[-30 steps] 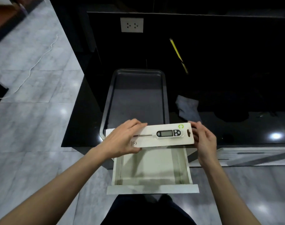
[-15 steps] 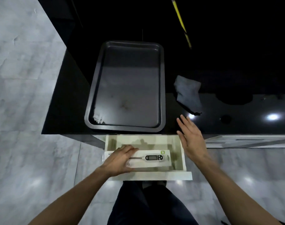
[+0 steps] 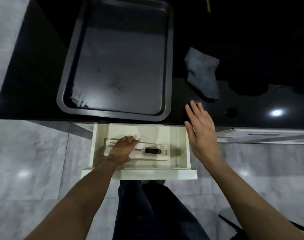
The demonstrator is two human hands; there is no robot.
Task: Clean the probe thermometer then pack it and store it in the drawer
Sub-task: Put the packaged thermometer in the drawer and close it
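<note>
The probe thermometer (image 3: 152, 150), black with a small display, is sealed in its white card pack (image 3: 162, 157). The pack lies flat on the floor of the open white drawer (image 3: 139, 174). My left hand (image 3: 122, 150) rests on the pack's left half, fingers curled over its far edge and thumb on its near edge, hiding most of the probe. My right hand (image 3: 202, 134) hovers flat with fingers spread above the drawer's right wall and the counter edge, holding nothing.
A dark metal baking tray (image 3: 167, 70) sits on the black counter (image 3: 251, 115) just behind the drawer. A crumpled grey cloth (image 3: 202, 73) lies on the counter to the tray's right. My dark trouser legs (image 3: 147, 210) stand below the drawer front over grey tiled floor.
The pack has gone from being held by both hands above the drawer to lying inside it. My right hand let go and lifted away; my left hand stays on the pack.
</note>
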